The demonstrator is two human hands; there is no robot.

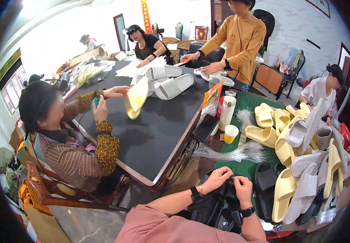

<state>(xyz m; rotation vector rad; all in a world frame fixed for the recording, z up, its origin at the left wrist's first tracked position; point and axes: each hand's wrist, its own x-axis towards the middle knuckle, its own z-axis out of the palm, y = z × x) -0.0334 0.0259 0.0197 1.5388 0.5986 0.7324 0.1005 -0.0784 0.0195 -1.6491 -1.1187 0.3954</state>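
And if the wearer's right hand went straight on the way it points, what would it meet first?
The right hand would probably meet the clear strands first, passing close by the left hand; depth is unclear, so it might pass above the strands.

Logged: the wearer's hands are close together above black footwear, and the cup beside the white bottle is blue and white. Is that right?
The cup beside the white bottle is yellow and white, not blue, in the head view. The rest holds: left hand and right hand are close together above black footwear.
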